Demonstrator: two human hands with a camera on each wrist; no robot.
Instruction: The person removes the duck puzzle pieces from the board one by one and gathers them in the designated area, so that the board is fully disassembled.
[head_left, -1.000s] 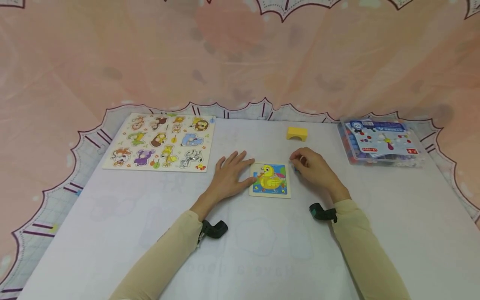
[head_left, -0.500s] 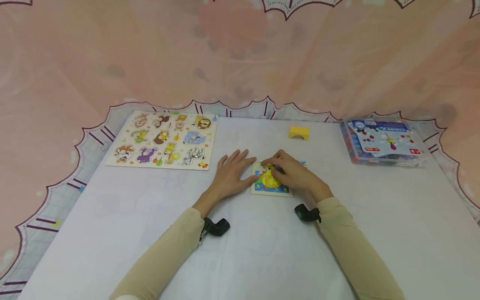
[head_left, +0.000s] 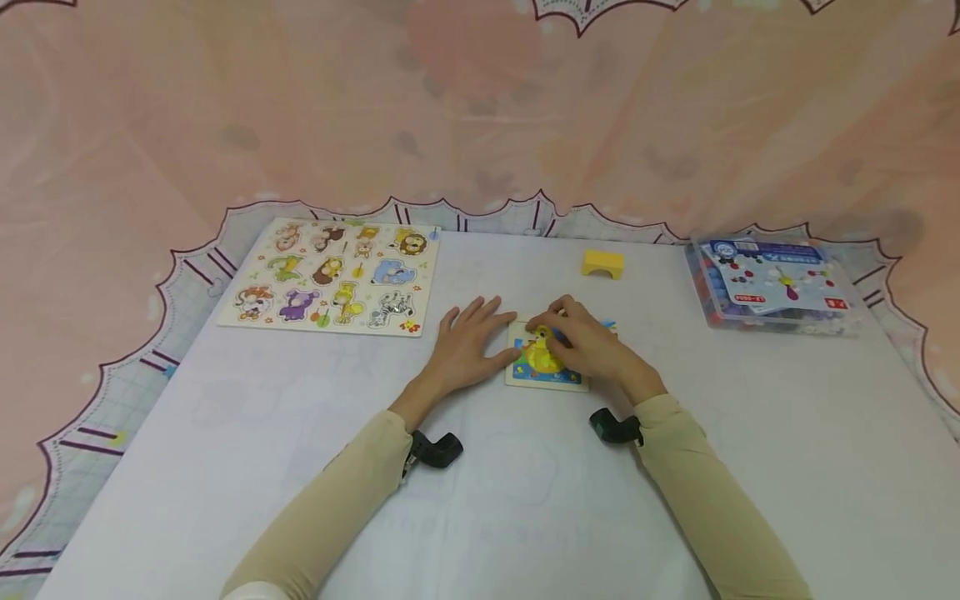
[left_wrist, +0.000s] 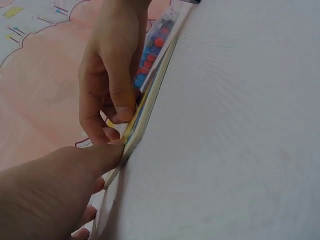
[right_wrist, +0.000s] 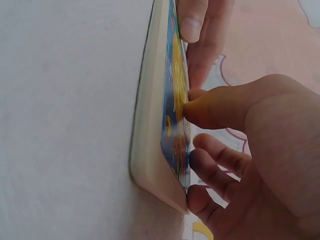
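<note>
1. Head view: small duck board (head_left: pixel 547 387) lies flat at mid-table. Left hand (head_left: pixel 467 350) sits at its 9 o'clock, fingers spread and straight, thumb over the rim, index at the 10–11 o'clock corner. Right hand (head_left: pixel 592 342) comes in from 3 o'clock, fingers bent over the yellow duck (head_left: pixel 542 358). Blue scrap near 2 o'clock, mostly hidden; can't tell what.
2. Same view, from the board: yellow arch block (head_left: pixel 602 265) at 1 o'clock, animal board (head_left: pixel 375 328) between 9 and 10, clear box (head_left: pixel 780 322) between 2 and 3.
3. Left wrist view: left thumb bears on the board's near edge. Likely a brace; light, even pressure should suffice against sliding.
4. Right wrist view: right thumb tip touches the duck's yellow, other fingertips bent towards the picture's edge. Pinching or just pressing? Can't tell. Best worked straight down, with fingertips, board level.
</note>
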